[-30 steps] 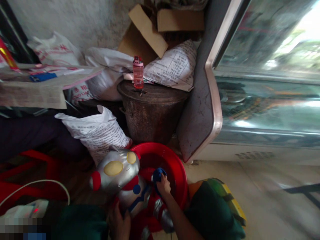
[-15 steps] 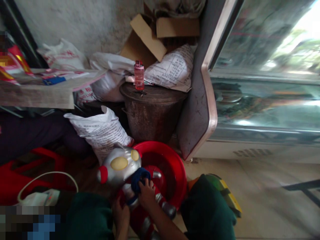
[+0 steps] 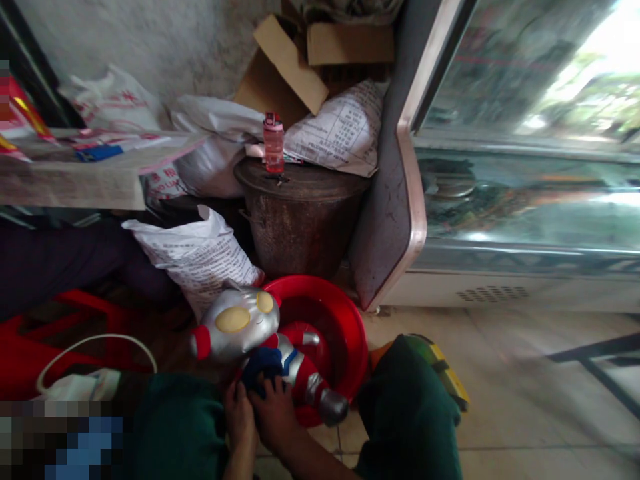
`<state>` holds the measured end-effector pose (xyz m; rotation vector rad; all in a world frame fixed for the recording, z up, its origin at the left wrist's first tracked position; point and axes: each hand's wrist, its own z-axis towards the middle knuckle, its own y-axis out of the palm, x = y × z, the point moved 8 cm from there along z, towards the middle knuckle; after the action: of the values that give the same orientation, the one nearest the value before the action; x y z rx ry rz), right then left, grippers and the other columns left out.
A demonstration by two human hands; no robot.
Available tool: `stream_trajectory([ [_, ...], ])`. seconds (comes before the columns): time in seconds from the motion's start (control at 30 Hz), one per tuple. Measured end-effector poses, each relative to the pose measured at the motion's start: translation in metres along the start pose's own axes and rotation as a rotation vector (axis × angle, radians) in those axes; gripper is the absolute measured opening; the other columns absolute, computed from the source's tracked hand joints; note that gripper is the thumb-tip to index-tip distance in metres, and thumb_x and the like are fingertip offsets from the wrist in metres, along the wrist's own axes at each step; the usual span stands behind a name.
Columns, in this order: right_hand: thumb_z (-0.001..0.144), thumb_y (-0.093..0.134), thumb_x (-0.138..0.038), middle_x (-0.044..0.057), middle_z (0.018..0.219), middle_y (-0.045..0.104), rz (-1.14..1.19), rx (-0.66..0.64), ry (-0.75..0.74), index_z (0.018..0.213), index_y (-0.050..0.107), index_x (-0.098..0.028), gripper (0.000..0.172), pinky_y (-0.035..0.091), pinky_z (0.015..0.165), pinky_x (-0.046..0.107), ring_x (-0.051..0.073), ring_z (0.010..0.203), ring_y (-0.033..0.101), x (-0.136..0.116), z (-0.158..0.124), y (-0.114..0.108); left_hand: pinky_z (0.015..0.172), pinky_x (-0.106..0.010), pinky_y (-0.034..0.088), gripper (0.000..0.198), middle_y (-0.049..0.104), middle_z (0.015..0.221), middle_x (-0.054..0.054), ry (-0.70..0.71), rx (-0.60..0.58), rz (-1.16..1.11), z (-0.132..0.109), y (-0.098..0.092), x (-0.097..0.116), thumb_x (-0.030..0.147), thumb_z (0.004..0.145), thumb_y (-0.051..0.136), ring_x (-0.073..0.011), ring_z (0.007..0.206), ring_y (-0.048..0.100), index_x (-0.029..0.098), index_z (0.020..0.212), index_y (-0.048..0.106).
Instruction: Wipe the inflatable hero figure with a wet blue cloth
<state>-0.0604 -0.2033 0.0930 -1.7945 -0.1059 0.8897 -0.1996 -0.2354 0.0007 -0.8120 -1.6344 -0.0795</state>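
A silver and red toy figure (image 3: pixel 240 327) with yellow eyes lies across the rim of a red plastic basin (image 3: pixel 345 320) on the floor, between my knees in green trousers. My right hand (image 3: pixel 274 413) presses a dark blue cloth (image 3: pixel 263 368) against the toy's chest, fingers closed on the cloth. My left hand (image 3: pixel 239 420) grips the toy's lower body right beside the right hand.
A rusty metal drum (image 3: pixel 300 220) with a pink bottle (image 3: pixel 273 143) on its lid stands behind the basin. White printed sacks (image 3: pixel 200 257) and cardboard boxes (image 3: pixel 295 60) pile around it. A glass display cabinet (image 3: pixel 500 173) is at the right, red plastic furniture (image 3: pixel 45 347) at the left.
My right hand has carried the blue cloth from the basin onto the toy's chest and down toward my left hand. The view shifted slightly.
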Motion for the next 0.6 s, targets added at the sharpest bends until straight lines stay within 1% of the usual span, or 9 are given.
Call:
stream_trajectory([
  [0.1, 0.097, 0.061, -0.033, 0.012, 0.154, 0.052, 0.013, 0.044, 0.012, 0.157, 0.041, -0.046, 0.064, 0.045, 0.104, 0.071, 0.043, 0.132, 0.052, 0.005, -0.004, -0.01, 0.11, -0.051, 0.051, 0.061, 0.068, 0.128, -0.022, -0.008, 0.007, 0.005, -0.002, -0.002, 0.009, 0.057, 0.088, 0.045, -0.036, 0.122, 0.065, 0.011, 0.124, 0.063],
  [0.17, 0.096, 0.064, -0.036, 0.011, 0.154, 0.052, 0.035, 0.034, 0.012, 0.157, 0.04, -0.05, 0.068, 0.042, 0.106, 0.073, 0.045, 0.134, 0.051, 0.009, -0.011, -0.008, 0.113, -0.051, 0.048, 0.063, 0.067, 0.131, -0.023, 0.011, -0.013, 0.008, -0.003, 0.0, 0.016, 0.059, 0.087, 0.046, -0.0365, 0.126, 0.063, 0.012, 0.124, 0.063],
  [0.2, 0.093, 0.068, -0.037, 0.011, 0.152, 0.054, 0.048, 0.015, 0.015, 0.155, 0.044, -0.051, 0.067, 0.042, 0.105, 0.076, 0.046, 0.134, 0.05, 0.011, -0.015, -0.004, 0.114, -0.051, 0.046, 0.063, 0.066, 0.132, -0.023, 0.027, -0.029, 0.009, -0.004, 0.001, 0.02, 0.06, 0.085, 0.046, -0.0368, 0.128, 0.061, 0.011, 0.122, 0.064],
  [0.27, 0.088, 0.075, -0.038, 0.011, 0.144, 0.06, 0.073, -0.014, 0.036, 0.143, 0.06, -0.05, 0.059, 0.042, 0.101, 0.079, 0.049, 0.132, 0.053, 0.016, -0.018, 0.003, 0.117, -0.051, 0.044, 0.064, 0.065, 0.134, -0.026, 0.06, -0.056, 0.019, -0.006, 0.002, 0.027, 0.061, 0.083, 0.046, -0.0381, 0.131, 0.059, 0.01, 0.117, 0.066],
  [0.33, 0.085, 0.076, -0.03, 0.011, 0.137, 0.064, 0.099, 0.008, 0.084, 0.136, 0.068, -0.045, 0.054, 0.047, 0.101, 0.072, 0.046, 0.128, 0.057, 0.022, -0.014, -0.001, 0.118, -0.052, 0.041, 0.066, 0.065, 0.134, -0.027, 0.089, -0.07, 0.035, -0.008, 0.003, 0.035, 0.062, 0.081, 0.046, -0.0395, 0.133, 0.057, 0.009, 0.115, 0.066],
  [0.4, 0.086, 0.069, -0.017, 0.01, 0.137, 0.062, 0.134, 0.074, 0.141, 0.143, 0.064, -0.039, 0.061, 0.05, 0.107, 0.056, 0.036, 0.127, 0.059, 0.033, -0.003, -0.019, 0.12, -0.052, 0.04, 0.071, 0.066, 0.132, -0.027, 0.117, -0.084, 0.053, -0.01, 0.003, 0.041, 0.065, 0.08, 0.047, -0.0402, 0.133, 0.057, 0.008, 0.117, 0.067],
  [0.47, 0.09, 0.06, -0.011, 0.009, 0.142, 0.06, 0.16, 0.147, 0.207, 0.154, 0.053, -0.035, 0.068, 0.048, 0.112, 0.043, 0.028, 0.129, 0.058, 0.051, 0.014, -0.046, 0.121, -0.052, 0.037, 0.075, 0.066, 0.132, -0.028, 0.138, -0.095, 0.072, -0.011, 0.002, 0.045, 0.067, 0.079, 0.047, -0.0407, 0.134, 0.057, 0.007, 0.119, 0.067],
  [0.53, 0.098, 0.053, -0.015, 0.009, 0.147, 0.056, 0.165, 0.201, 0.284, 0.16, 0.044, -0.033, 0.066, 0.043, 0.116, 0.04, 0.026, 0.134, 0.054, 0.072, 0.031, -0.07, 0.122, -0.054, 0.036, 0.077, 0.066, 0.132, -0.03, 0.137, -0.099, 0.089, -0.011, 0.002, 0.045, 0.067, 0.079, 0.043, -0.042, 0.135, 0.055, 0.005, 0.118, 0.066],
  [0.6, 0.105, 0.044, -0.021, 0.01, 0.153, 0.053, 0.158, 0.216, 0.372, 0.163, 0.038, -0.032, 0.06, 0.042, 0.117, 0.043, 0.027, 0.138, 0.051, 0.094, 0.044, -0.083, 0.121, -0.055, 0.037, 0.074, 0.065, 0.132, -0.031, 0.13, -0.1, 0.108, -0.011, 0.002, 0.042, 0.064, 0.08, 0.04, -0.0425, 0.135, 0.055, 0.005, 0.116, 0.066],
])
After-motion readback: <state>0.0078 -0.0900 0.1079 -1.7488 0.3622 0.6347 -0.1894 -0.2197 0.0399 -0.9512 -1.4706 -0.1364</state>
